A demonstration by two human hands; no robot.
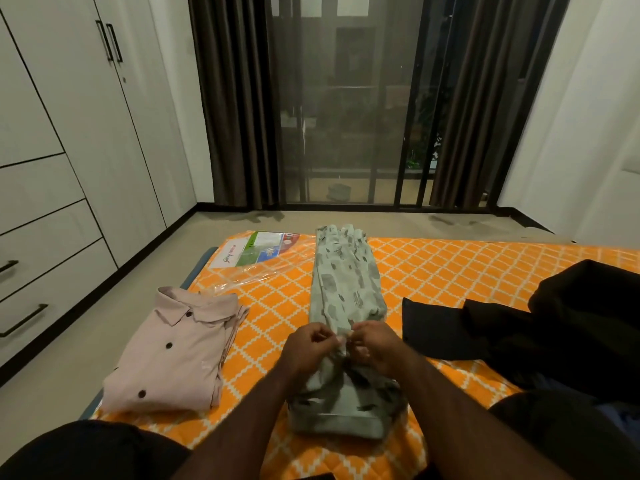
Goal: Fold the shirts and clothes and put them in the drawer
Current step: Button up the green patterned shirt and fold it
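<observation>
Both forearms reach out from the bottom of the view, and the left hand point(310, 344) and right hand point(375, 342) meet over the middle of a grey patterned shirt point(346, 292), fingers curled and pinching a small bit of its cloth between them — possibly a button or placket, too small to tell. That shirt lies in a long narrow strip on the orange mattress point(450, 268), its near end bunched under the wrists. It looks light, soft and floppy, so it will sag wherever unsupported; better to take it at both edges of a fold line than by one corner. To the left lies a pink shirt point(173, 348), already folded — to the right a heap of black clothes point(561, 323), not yet folded. Drawers point(45, 244) sit shut in the wardrobe at far left.
</observation>
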